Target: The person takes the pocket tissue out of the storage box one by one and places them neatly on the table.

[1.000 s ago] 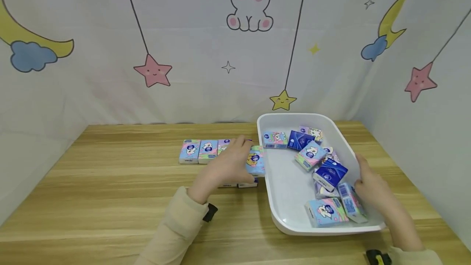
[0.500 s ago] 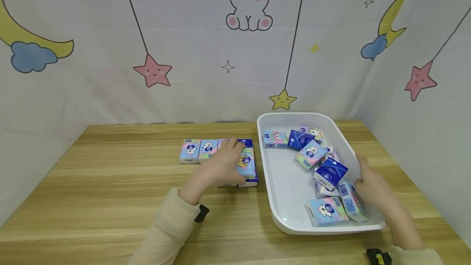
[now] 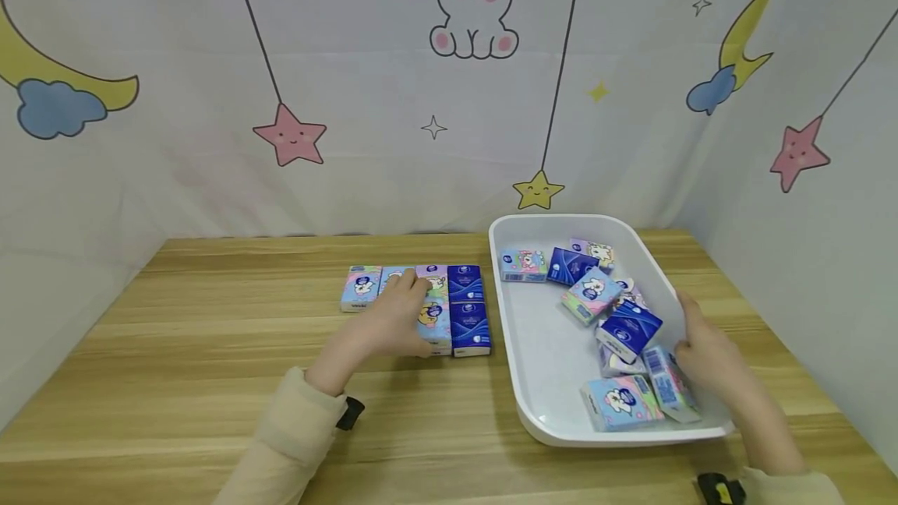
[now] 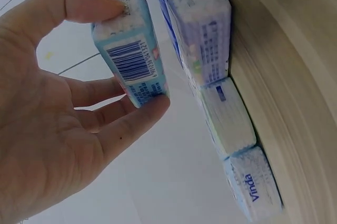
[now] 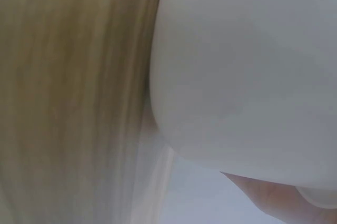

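Observation:
My left hand (image 3: 389,318) pinches a light blue tissue pack (image 3: 433,323) with a yellow cartoon figure, between thumb and fingers. In the left wrist view this tissue pack (image 4: 129,56) hangs apart from the packs on the table. Around it lie a purple pack (image 3: 436,274), two dark blue packs (image 3: 466,284) on its right, and light blue packs (image 3: 361,287) on its left, one partly covered by my fingers. My right hand (image 3: 712,353) grips the right rim of a white plastic bin (image 3: 550,380); in the right wrist view, the bin's wall (image 5: 242,77) hides most of that hand.
Inside the bin, several tissue packs lie jumbled, among them a dark blue pack (image 3: 630,330) and a light blue pack (image 3: 620,404). The wooden table (image 3: 210,380) extends left and forward. A printed curtain (image 3: 379,61) hangs behind it.
My left hand has carried the light blue pack leftward from beside the bin's left rim, uncovering the two dark blue packs. The right hand and bin have stayed put.

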A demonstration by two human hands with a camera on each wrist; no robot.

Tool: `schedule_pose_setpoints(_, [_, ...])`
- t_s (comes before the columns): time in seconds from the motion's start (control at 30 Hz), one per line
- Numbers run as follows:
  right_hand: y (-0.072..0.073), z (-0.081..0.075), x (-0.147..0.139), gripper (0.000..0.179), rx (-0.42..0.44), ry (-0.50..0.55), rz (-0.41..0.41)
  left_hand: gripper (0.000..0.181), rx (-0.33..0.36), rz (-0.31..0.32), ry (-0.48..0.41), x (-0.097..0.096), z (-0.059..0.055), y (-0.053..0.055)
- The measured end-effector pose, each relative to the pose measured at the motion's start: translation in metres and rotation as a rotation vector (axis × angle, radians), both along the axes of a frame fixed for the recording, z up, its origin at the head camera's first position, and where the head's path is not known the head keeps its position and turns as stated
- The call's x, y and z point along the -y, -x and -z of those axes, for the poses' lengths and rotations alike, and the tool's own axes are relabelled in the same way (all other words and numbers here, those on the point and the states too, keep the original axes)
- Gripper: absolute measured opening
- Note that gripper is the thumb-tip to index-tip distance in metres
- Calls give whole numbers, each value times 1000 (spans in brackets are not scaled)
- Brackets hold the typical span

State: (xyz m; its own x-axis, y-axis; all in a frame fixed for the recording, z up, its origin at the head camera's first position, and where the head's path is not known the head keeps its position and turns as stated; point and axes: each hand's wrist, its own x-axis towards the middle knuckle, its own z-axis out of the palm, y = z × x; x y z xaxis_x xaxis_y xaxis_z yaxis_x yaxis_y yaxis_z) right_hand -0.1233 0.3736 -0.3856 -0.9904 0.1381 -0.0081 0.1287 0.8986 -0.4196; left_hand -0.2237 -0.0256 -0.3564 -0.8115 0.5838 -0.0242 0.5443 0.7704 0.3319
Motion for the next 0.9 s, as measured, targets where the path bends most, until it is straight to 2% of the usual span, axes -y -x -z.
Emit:
schedule_pose_setpoints(0.17, [0, 0, -1, 75, 7, -1, 4, 90, 21, -17, -7, 10, -2, 3])
schedule_pose_setpoints(0.3, [0, 1, -2, 75, -7, -10, -2, 89, 13, -20, -4, 18, -5, 5])
schedule_pose_setpoints(0.57, [0, 0, -2, 75, 1, -4, -2, 82, 42, -42, 18, 30, -3, 10])
schedule_pose_setpoints(0.9, [1, 0, -1, 75, 9, -4, -2, 93, 93, -35, 61, 39, -1, 13])
